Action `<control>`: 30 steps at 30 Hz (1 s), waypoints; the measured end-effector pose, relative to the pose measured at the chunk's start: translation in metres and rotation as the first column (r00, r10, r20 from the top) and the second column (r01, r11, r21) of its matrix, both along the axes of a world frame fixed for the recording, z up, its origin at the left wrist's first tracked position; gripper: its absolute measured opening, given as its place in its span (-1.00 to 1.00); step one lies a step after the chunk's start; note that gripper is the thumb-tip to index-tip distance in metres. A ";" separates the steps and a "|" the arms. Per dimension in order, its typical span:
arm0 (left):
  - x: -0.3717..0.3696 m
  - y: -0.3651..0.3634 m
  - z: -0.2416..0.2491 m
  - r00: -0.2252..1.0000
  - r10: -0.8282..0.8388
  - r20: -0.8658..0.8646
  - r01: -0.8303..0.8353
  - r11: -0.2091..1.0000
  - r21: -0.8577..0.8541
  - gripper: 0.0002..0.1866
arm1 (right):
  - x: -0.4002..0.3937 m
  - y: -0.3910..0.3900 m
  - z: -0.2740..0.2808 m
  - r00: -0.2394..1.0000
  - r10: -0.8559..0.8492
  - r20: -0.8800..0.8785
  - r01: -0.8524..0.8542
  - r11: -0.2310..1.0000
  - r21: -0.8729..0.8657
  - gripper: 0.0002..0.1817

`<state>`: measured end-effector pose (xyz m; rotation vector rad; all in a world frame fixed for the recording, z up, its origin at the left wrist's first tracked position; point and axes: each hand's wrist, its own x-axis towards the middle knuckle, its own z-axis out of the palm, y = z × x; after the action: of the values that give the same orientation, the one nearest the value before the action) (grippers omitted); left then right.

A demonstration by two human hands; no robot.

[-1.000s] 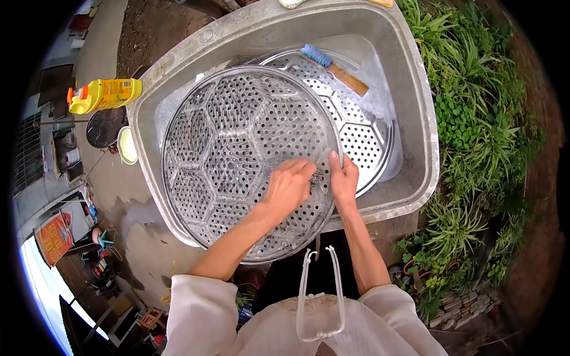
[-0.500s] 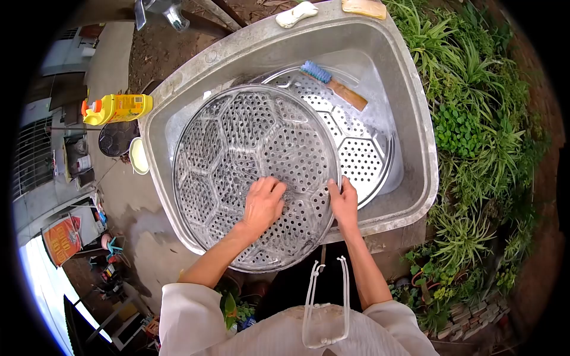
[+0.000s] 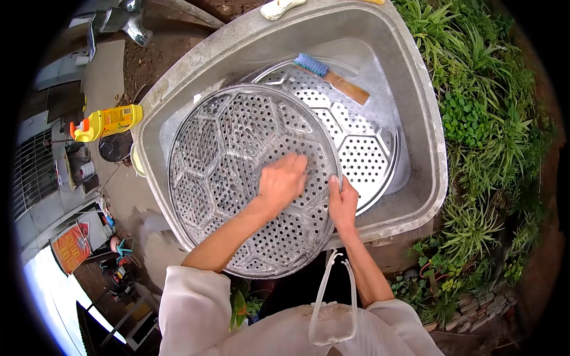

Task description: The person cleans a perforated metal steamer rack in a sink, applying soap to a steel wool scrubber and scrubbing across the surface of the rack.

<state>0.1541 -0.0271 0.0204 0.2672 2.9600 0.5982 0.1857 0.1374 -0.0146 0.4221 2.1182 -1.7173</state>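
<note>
A round perforated metal steamer tray [image 3: 237, 142], wet and patterned with hexagons, leans across the left part of the sink. My right hand [image 3: 343, 204] grips its right rim, thumb on top. Against the tray's face, right of its middle, my left hand [image 3: 284, 181] is closed with the fingers curled under; whatever it may hold is hidden. A second perforated steamer tray [image 3: 363, 160] lies in the sink beneath, partly covered by the first. Across its upper part rests a wooden-handled brush [image 3: 332, 78] with blue bristles.
The grey stone sink [image 3: 436, 154] holds sudsy water. A yellow bottle [image 3: 113, 123] with an orange cap stands past its left edge, and a metal tap [image 3: 127, 24] is at upper left. A whitish object [image 3: 280, 8] lies on the far rim. Green plants [image 3: 475, 124] line the right side.
My left hand has moved up and to the right over the tray's face. My right hand keeps its hold on the rim. The whole view has shifted slightly.
</note>
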 end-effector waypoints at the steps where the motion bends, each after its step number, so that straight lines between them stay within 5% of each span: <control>1: -0.005 -0.002 -0.001 1.000 -0.005 -0.005 0.005 1.000 0.000 -0.84 | -0.003 0.001 0.002 1.000 -0.006 -0.010 0.006 1.000 0.016 -0.62; 3: -0.013 -0.012 -0.006 0.985 -0.173 -0.001 0.173 0.985 0.003 -0.86 | -0.001 0.002 -0.003 1.000 0.009 -0.027 -0.009 1.000 0.017 -0.62; 5: -0.068 -0.039 -0.023 0.971 0.235 -0.047 -0.239 0.960 -0.146 -0.87 | -0.002 0.002 -0.005 0.996 0.037 -0.077 -0.034 0.998 0.046 -0.67; 6: -0.089 -0.046 -0.024 0.956 0.285 -0.070 -0.293 0.922 -0.251 -0.87 | -0.004 0.002 -0.010 0.996 0.023 -0.081 -0.018 0.998 0.055 -0.67; 8: -0.081 -0.023 -0.028 0.970 0.206 -0.132 -0.228 0.955 -0.189 -0.87 | 0.000 0.002 -0.015 0.997 0.066 -0.038 -0.061 0.991 0.122 -0.67; 10: -0.037 0.029 -0.019 0.999 -0.040 -0.017 0.039 0.997 -0.060 -0.87 | -0.001 -0.003 -0.010 0.998 0.045 -0.054 -0.040 0.996 0.081 -0.68; 13: -0.041 0.019 -0.008 0.967 -0.242 -0.079 0.246 0.968 0.050 -0.87 | -0.004 0.002 0.000 0.995 0.044 -0.093 -0.037 0.996 0.076 -0.69; 15: -0.086 -0.028 -0.021 0.997 0.013 -0.081 -0.028 0.982 -0.186 -0.86 | -0.005 0.002 0.000 0.993 0.039 -0.113 -0.030 0.996 0.078 -0.68; 18: -0.094 -0.044 -0.031 0.982 0.121 -0.148 -0.158 0.950 -0.268 -0.87 | -0.002 0.001 -0.008 0.987 0.026 -0.158 -0.011 0.995 0.098 -0.64; 21: -0.037 0.007 -0.011 0.998 -0.042 -0.052 0.033 0.985 -0.170 -0.90 | -0.007 -0.001 0.004 0.998 -0.011 -0.066 0.014 0.999 0.040 -0.56; 23: -0.031 0.013 -0.007 0.939 -0.345 0.022 0.345 0.935 -0.081 -0.91 | -0.006 0.000 0.005 0.998 0.017 -0.063 -0.012 0.997 0.077 -0.54; 24: -0.047 0.004 -0.014 0.940 -0.341 0.009 0.341 0.937 -0.078 -0.91 | -0.005 0.001 0.003 0.997 0.039 -0.060 -0.033 0.993 0.111 -0.53; 26: -0.093 -0.028 -0.031 0.992 0.071 -0.103 -0.099 0.951 -0.292 -0.92 | -0.008 0.000 -0.002 0.994 0.066 -0.082 -0.054 0.989 0.140 -0.52; 29: -0.083 -0.018 -0.033 0.989 0.057 -0.140 -0.097 0.949 -0.301 -0.93 | -0.005 0.000 -0.001 0.995 0.058 -0.079 -0.047 0.989 0.141 -0.52; 30: -0.055 0.005 -0.025 0.992 -0.042 -0.117 0.017 0.978 -0.208 -0.88 | -0.002 -0.002 -0.001 0.995 0.063 -0.077 -0.053 0.990 0.129 -0.52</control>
<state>0.0994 -0.0218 -0.0046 0.3377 3.0955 0.2753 0.1834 0.1350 -0.0155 0.3276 2.2831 -1.5981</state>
